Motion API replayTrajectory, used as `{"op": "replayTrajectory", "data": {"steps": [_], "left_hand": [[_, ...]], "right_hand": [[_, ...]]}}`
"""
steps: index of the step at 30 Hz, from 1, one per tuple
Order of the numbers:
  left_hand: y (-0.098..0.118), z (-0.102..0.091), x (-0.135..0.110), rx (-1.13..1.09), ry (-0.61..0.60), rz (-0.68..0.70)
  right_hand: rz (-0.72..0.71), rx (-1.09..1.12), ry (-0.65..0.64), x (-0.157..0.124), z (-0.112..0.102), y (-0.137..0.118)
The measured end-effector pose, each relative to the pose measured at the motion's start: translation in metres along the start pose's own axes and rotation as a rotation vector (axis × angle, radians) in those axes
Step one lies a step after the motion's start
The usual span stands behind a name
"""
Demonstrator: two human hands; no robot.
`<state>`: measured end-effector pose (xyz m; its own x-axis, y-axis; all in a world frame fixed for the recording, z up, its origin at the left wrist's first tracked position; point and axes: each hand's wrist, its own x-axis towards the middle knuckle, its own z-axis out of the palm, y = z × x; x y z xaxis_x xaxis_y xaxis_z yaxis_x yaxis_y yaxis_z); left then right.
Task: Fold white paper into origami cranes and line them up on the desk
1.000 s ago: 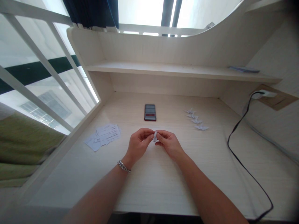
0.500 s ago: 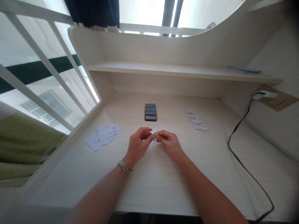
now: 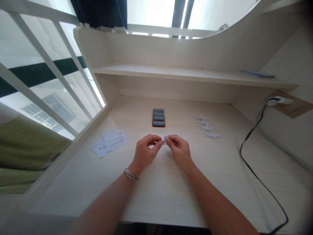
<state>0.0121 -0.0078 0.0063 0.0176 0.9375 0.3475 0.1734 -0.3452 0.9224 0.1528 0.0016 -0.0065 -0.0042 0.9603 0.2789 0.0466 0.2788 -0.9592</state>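
My left hand (image 3: 146, 150) and my right hand (image 3: 178, 149) meet over the middle of the pale wooden desk (image 3: 156, 189). Both pinch a small folded piece of white paper (image 3: 164, 140) between thumb and fingertips, held just above the desk. A silver chain bracelet (image 3: 130, 175) sits on my left wrist. A dark phone (image 3: 158, 117) lies flat just beyond the hands.
A loose pile of printed paper slips (image 3: 110, 143) lies to the left. Several small folded paper figures (image 3: 206, 126) line up at the right. A black cable (image 3: 254, 169) runs from a wall plug (image 3: 281, 99) across the right side. A shelf (image 3: 186, 74) spans the back.
The hands have shifted slightly away from me and the small paper has been turned between the fingertips. Nothing else on the desk has moved.
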Motion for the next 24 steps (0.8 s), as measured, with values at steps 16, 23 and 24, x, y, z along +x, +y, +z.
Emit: {"op": "replayTrajectory", "data": {"steps": [16,23,24], "left_hand": [[0.001,0.003,-0.001,0.090,-0.048,0.021],[-0.005,0.001,0.001,0.088,-0.047,-0.002],[-0.006,0.001,0.001,0.086,-0.051,-0.009]], "right_hand": [[-0.127,-0.165,0.016,-0.003,0.002,-0.004],[-0.193,-0.295,0.029,-0.008,0.006,-0.010],[-0.199,-0.312,0.034,-0.008,0.007,-0.010]]}}
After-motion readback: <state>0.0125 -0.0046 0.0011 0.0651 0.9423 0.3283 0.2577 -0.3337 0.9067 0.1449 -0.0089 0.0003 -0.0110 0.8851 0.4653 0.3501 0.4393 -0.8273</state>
